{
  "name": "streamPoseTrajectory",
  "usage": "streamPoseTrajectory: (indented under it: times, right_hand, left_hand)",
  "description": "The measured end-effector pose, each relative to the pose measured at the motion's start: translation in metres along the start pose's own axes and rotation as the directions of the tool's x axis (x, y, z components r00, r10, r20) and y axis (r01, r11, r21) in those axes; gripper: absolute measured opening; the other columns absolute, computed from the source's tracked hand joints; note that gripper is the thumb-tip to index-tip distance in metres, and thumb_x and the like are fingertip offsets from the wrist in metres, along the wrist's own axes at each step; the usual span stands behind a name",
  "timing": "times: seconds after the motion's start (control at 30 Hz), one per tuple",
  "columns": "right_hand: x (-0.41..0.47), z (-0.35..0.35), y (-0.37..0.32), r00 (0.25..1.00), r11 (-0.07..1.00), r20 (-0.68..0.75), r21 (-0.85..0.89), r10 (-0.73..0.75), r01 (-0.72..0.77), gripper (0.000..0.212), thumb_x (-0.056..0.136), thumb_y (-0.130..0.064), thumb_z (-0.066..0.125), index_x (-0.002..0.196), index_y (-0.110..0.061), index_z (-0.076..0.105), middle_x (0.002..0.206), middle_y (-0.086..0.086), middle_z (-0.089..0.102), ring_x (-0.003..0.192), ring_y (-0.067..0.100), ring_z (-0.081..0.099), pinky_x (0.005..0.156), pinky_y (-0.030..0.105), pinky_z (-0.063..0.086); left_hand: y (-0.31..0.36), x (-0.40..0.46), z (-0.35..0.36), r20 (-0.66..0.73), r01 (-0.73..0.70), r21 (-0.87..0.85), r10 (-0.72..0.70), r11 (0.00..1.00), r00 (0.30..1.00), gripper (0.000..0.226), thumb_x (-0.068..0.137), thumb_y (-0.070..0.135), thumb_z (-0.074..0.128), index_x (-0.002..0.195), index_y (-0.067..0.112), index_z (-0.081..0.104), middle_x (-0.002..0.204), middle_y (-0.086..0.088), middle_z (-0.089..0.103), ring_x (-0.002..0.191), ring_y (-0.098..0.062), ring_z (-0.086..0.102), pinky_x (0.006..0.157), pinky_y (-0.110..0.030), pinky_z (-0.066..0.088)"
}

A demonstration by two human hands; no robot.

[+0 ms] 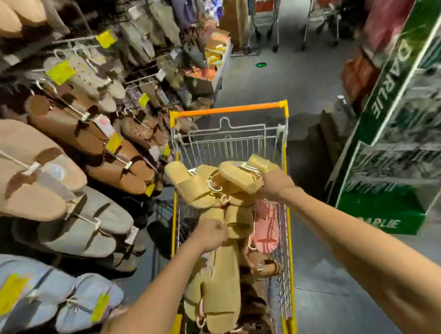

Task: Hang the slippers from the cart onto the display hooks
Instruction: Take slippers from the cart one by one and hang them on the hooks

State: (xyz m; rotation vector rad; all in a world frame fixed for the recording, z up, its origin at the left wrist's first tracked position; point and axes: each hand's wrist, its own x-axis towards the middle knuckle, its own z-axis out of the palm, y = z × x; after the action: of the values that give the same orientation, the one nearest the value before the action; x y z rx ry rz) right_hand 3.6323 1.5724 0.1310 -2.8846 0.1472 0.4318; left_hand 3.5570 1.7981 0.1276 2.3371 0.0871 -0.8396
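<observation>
A yellow-framed wire cart (287, 240) stands in front of me, piled with tan slippers (220, 289) and a pink pair (267, 228). My right hand (275, 185) is raised over the cart, shut on a bunch of tan slippers (230, 179) joined by white plastic hangers. My left hand (212, 233) is lower, fingers closed around another tan pair (236, 221) inside the cart. Display hooks (70, 105) along the left wall carry brown, beige, grey and blue slippers.
The slipper wall (61, 175) with yellow price tags fills the left side. A green DARLIE stand (392, 145) is close on the right. More carts (265, 19) and boxes sit down the aisle. Grey floor (322, 276) lies beside the cart.
</observation>
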Motion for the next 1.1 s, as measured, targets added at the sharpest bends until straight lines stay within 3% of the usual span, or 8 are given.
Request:
streamPoseTrajectory:
  times: [0.23, 0.53, 0.67, 0.77, 0.87, 0.93, 1.03, 1.1]
  right_hand:
    - [0.071, 0.039, 0.044, 0.999, 0.973, 0.023, -0.227, 0.033, -0.027, 0.042, 0.087, -0.015, 0.056, 0.129, -0.014, 0.052, 0.132, 0.010, 0.055, 0.127, 0.032, 0.043, 0.100, 0.041, 0.041]
    - [0.077, 0.062, 0.060, 0.997, 0.967, -0.054, -0.252, -0.052, 0.037, 0.027, 0.088, -0.018, 0.057, 0.115, -0.017, 0.062, 0.116, 0.007, 0.063, 0.116, 0.029, 0.050, 0.091, 0.039, 0.044]
    - [0.070, 0.038, 0.043, 0.973, 0.983, -0.189, -0.145, -0.137, 0.110, 0.017, 0.091, -0.023, 0.052, 0.089, -0.017, 0.068, 0.092, 0.008, 0.067, 0.096, 0.030, 0.057, 0.077, 0.035, 0.038]
    - [0.059, 0.005, 0.022, 0.923, 0.970, -0.299, -0.099, -0.242, 0.222, 0.024, 0.091, -0.030, 0.054, 0.076, -0.016, 0.066, 0.075, 0.005, 0.063, 0.077, 0.023, 0.054, 0.082, 0.037, 0.048]
    - [0.042, -0.035, -0.009, 0.911, 0.966, -0.330, -0.015, -0.249, 0.258, 0.039, 0.096, -0.040, 0.054, 0.065, -0.018, 0.055, 0.068, 0.001, 0.053, 0.075, 0.019, 0.049, 0.079, 0.034, 0.046]
    - [0.027, -0.065, -0.033, 0.926, 0.958, -0.315, 0.124, -0.207, 0.257, 0.044, 0.096, -0.043, 0.056, 0.059, -0.018, 0.054, 0.060, 0.001, 0.053, 0.068, 0.021, 0.055, 0.070, 0.035, 0.051]
    - [0.006, -0.107, -0.061, 0.961, 0.927, -0.230, 0.304, -0.153, 0.220, 0.044, 0.094, -0.035, 0.059, 0.057, -0.011, 0.059, 0.055, 0.003, 0.052, 0.060, 0.021, 0.056, 0.060, 0.030, 0.045]
    - [-0.013, -0.127, -0.078, 0.981, 0.897, -0.133, 0.402, -0.139, 0.182, 0.036, 0.093, -0.030, 0.057, 0.070, -0.003, 0.066, 0.062, 0.007, 0.058, 0.062, 0.022, 0.056, 0.056, 0.027, 0.042]
  left_hand:
    - [0.013, 0.055, 0.033, 0.013, -0.023, -0.085, 0.024, 0.996, 1.000, 0.021, 0.095, 0.034, 0.052, 0.095, 0.025, 0.072, 0.101, 0.006, 0.071, 0.097, -0.014, 0.065, 0.092, -0.031, 0.053]
    - [0.027, 0.094, 0.068, -0.026, 0.011, -0.224, -0.018, 0.975, 1.000, 0.021, 0.079, 0.051, 0.049, 0.090, 0.045, 0.065, 0.099, 0.013, 0.072, 0.096, -0.015, 0.068, 0.094, -0.042, 0.055]
    - [0.042, 0.088, 0.071, -0.058, 0.050, -0.313, -0.071, 0.948, 0.996, 0.012, 0.097, 0.033, 0.053, 0.108, 0.032, 0.058, 0.103, 0.007, 0.067, 0.092, -0.010, 0.064, 0.079, -0.029, 0.053]
    - [0.047, 0.079, 0.071, -0.092, 0.040, -0.386, -0.082, 0.922, 0.992, 0.025, 0.098, 0.036, 0.056, 0.121, 0.028, 0.049, 0.110, 0.009, 0.063, 0.094, -0.006, 0.061, 0.070, -0.021, 0.046]
    - [0.047, 0.061, 0.070, -0.221, -0.076, -0.330, 0.001, 0.941, 0.975, 0.056, 0.091, 0.038, 0.067, 0.139, 0.025, 0.041, 0.131, 0.009, 0.057, 0.121, -0.013, 0.056, 0.102, -0.031, 0.046]
    - [0.051, 0.046, 0.061, -0.352, -0.153, -0.294, 0.042, 0.944, 0.935, 0.067, 0.082, 0.037, 0.078, 0.137, 0.022, 0.043, 0.132, 0.008, 0.052, 0.123, -0.012, 0.049, 0.109, -0.028, 0.039]
    - [0.063, 0.021, 0.031, -0.451, -0.185, -0.368, -0.001, 0.911, 0.892, 0.046, 0.087, 0.022, 0.073, 0.125, 0.016, 0.047, 0.126, 0.000, 0.054, 0.121, -0.018, 0.052, 0.103, -0.028, 0.041]
    - [0.072, 0.001, 0.005, -0.468, -0.186, -0.493, -0.079, 0.850, 0.880, 0.039, 0.100, 0.011, 0.051, 0.138, 0.010, 0.040, 0.137, -0.007, 0.051, 0.128, -0.023, 0.048, 0.108, -0.031, 0.037]
